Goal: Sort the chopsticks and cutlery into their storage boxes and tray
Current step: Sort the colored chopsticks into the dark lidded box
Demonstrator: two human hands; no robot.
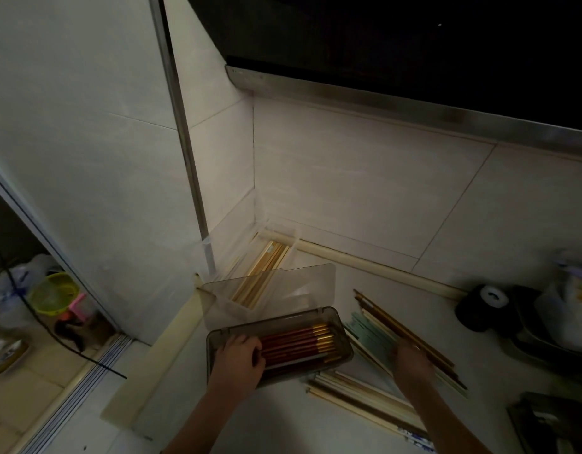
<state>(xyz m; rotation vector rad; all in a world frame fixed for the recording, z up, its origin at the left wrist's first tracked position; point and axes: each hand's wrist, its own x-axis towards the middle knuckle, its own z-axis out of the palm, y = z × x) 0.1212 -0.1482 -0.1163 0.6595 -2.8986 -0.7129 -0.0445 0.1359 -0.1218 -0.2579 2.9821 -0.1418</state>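
Observation:
A smoky clear storage box [343, 339] lies on the counter with its lid [302, 290] standing open behind it. Red chopsticks with gold ends [299, 347] lie inside. My left hand [238, 357] rests on the left ends of those red chopsticks, fingers curled over them. My right hand [410, 362] reaches onto a loose pile of chopsticks [374, 342] to the right of the box; its fingers are blurred over dark brown chopsticks [397, 326]. A second clear box [283, 237] in the corner holds pale wooden chopsticks [263, 273].
More pale chopsticks [358, 401] lie in front of the box. A black round object [483, 306] and dark trays [551, 342] sit at the right, another dark tray [551, 424] at lower right. Tiled walls close the corner; the counter edge drops at the left.

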